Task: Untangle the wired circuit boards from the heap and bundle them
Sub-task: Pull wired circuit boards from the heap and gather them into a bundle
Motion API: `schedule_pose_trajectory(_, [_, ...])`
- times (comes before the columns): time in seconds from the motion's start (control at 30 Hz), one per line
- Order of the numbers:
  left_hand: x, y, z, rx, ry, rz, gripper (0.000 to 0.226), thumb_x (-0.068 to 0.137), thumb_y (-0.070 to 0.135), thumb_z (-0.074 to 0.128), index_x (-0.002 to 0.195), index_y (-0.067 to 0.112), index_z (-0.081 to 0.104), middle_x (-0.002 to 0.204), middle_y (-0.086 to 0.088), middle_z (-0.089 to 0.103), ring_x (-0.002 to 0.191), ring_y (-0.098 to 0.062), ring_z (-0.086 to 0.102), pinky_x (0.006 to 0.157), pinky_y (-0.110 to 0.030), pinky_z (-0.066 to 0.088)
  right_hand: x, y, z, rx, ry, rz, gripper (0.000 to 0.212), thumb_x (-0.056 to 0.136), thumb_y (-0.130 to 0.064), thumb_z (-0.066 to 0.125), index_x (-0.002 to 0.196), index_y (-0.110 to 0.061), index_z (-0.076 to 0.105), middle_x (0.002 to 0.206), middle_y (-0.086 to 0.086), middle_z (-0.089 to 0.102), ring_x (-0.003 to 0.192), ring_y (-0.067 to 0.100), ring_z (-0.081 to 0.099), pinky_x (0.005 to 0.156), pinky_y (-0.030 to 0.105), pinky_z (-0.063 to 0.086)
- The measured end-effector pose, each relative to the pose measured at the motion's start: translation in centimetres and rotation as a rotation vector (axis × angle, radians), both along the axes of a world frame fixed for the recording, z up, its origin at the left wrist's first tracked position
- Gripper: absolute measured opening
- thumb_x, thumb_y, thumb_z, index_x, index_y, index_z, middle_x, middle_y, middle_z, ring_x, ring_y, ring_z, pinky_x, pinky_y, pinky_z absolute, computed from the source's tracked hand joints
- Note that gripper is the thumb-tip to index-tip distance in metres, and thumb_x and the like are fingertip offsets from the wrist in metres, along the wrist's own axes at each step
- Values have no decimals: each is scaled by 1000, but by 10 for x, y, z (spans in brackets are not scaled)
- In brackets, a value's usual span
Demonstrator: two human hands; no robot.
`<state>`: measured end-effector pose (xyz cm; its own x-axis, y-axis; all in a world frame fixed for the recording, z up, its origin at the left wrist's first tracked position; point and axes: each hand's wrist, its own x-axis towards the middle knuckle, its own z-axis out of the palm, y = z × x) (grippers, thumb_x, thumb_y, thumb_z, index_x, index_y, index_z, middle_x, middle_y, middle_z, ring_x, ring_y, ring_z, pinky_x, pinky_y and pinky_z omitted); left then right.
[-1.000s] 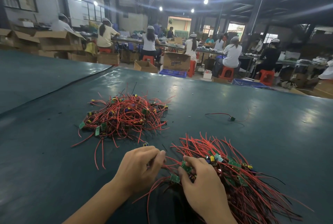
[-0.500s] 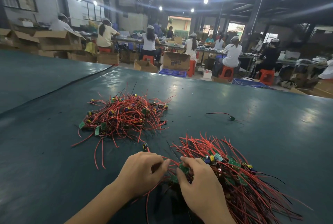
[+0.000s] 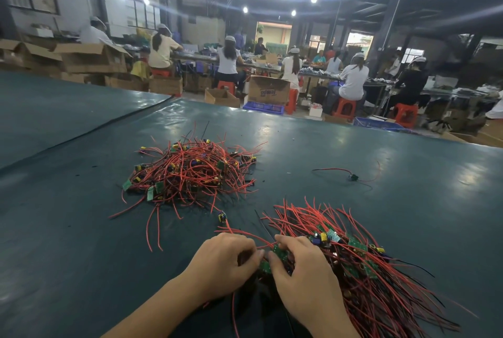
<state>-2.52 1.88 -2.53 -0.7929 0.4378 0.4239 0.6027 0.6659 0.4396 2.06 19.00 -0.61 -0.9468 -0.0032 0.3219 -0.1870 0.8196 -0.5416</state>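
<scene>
A tangled heap of small green circuit boards with red wires lies on the dark green table, ahead and to the left. A second, more combed-out pile of boards and red wires fans out at the lower right. My left hand and my right hand meet at the near left edge of that pile. Both have curled fingers pinching green boards and red wires between them. One board with a yellow part trails on a red wire just beyond my left hand.
A single wired board lies alone at the mid right of the table. Beyond the far table edge stand cardboard boxes, blue crates and red stools, with several seated people at benches. A second table section lies to the left.
My two hands have drawn closer together and slightly nearer to me, gathering boards at the pile's edge. The yellow-part board on its wire has come out into view beyond my left hand.
</scene>
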Motion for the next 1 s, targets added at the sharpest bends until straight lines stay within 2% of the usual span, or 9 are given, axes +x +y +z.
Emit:
schedule_pose_trajectory(0.17, [0,0,0,1,-10,14,39,91,46,43,73,16,59,68,3,58,66,-14,52,62,-34,44,0,-4,-2,27,-8,13,41,94,-51,49,133,-38,52,116,-26,49,114,-1,42,87,21,46])
schedule_pose_trajectory(0.3, [-1,0,-1,-6,-9,8,34,91,42,44,73,17,58,69,5,60,67,-14,52,58,-16,33,1,-11,-5,65,-15,44,39,97,-47,46,135,-38,50,122,-26,49,117,-1,40,88,20,45])
schedule_pose_trajectory(0.4, [-1,0,-1,-8,-12,1,31,91,40,45,75,18,60,70,6,60,67,-11,53,58,-12,30,0,-11,-6,70,-15,48,39,97,-46,46,135,-38,50,123,-26,49,117,-1,40,89,21,46])
schedule_pose_trajectory(0.6, [-3,-1,-2,25,-3,-6,29,89,42,45,76,21,60,71,9,60,69,-10,53,58,-11,32,0,-10,-7,75,-8,53,39,97,-47,46,134,-38,50,122,-27,49,116,-2,41,88,19,45])
schedule_pose_trajectory(0.8, [-2,0,-3,69,-37,-63,31,77,45,53,80,18,67,74,8,63,71,-9,56,66,-21,46,0,-10,-6,83,-12,24,38,97,-49,44,133,-39,50,121,-26,48,116,-1,40,84,18,43])
schedule_pose_trajectory(0.87, [-2,1,1,167,-86,-54,24,75,38,59,80,19,73,73,8,68,70,-7,62,67,-19,49,1,-10,-5,62,-20,26,37,97,-48,45,132,-38,51,119,-25,48,116,-1,40,84,18,42])
schedule_pose_trajectory(0.93, [-1,2,7,351,-125,-30,14,74,26,64,82,22,76,75,12,71,73,-5,67,70,-19,52,1,-10,-4,1,-9,23,34,98,-45,47,130,-36,53,114,-25,49,115,0,43,84,18,43])
schedule_pose_trajectory(1.0, [2,3,12,549,-144,-28,13,74,18,65,80,23,76,76,9,72,74,-11,68,71,-24,55,1,-9,-3,-81,11,17,31,99,-38,47,129,-33,55,110,-24,51,113,2,48,87,21,46])
